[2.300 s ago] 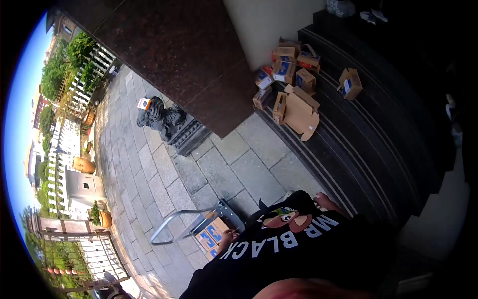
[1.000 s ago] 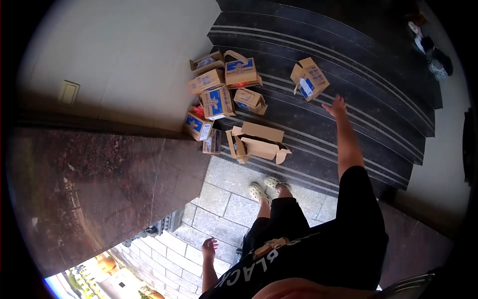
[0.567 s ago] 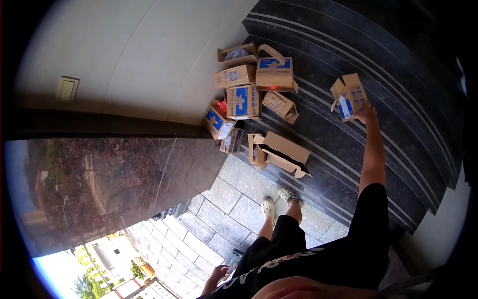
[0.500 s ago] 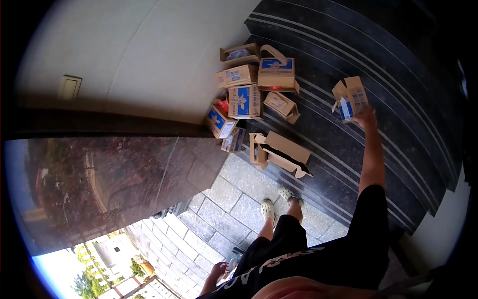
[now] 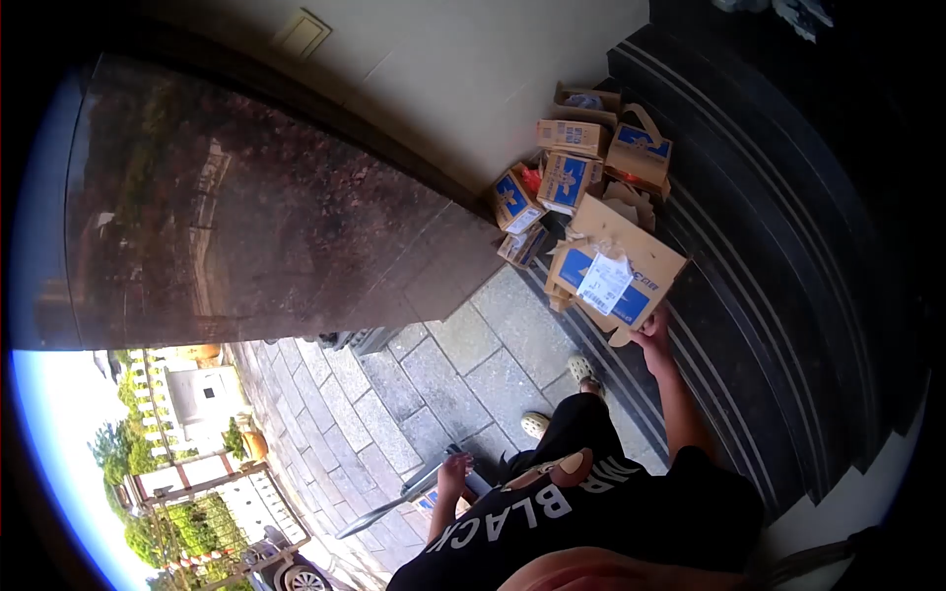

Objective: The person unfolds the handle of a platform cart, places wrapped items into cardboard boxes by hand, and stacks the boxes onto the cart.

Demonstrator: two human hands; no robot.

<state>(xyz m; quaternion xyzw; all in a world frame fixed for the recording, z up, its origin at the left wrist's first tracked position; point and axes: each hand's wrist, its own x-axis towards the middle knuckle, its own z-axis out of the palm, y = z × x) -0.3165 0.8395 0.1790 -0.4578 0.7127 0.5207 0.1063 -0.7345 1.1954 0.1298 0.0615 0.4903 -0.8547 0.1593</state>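
My right hand (image 5: pixel 652 337) grips the lower right corner of a cardboard box (image 5: pixel 655 258) with a blue print and a white shipping label. Its flaps stand loose, and the box is held up in front of the steps, covering part of the pile behind it. Low by my left side, my left hand (image 5: pixel 453 475) has its fingers curled at the end of a long grey object (image 5: pixel 379 514), whose kind I cannot make out. Beside that hand, part of a blue-and-brown printed box (image 5: pixel 427 500) shows.
Several cardboard boxes (image 5: pixel 572 182), some open, are piled against the wall on dark stone steps (image 5: pixel 759 266). A polished stone slab (image 5: pixel 296 227) runs along the left. Grey paving (image 5: pixel 434 374) lies under my feet. A parked car (image 5: pixel 296 571) shows outside.
My right hand has brought the box leftward and closer to me, over the open box lying at the steps' foot. The view has turned left, and the long grey object by my left hand now shows.
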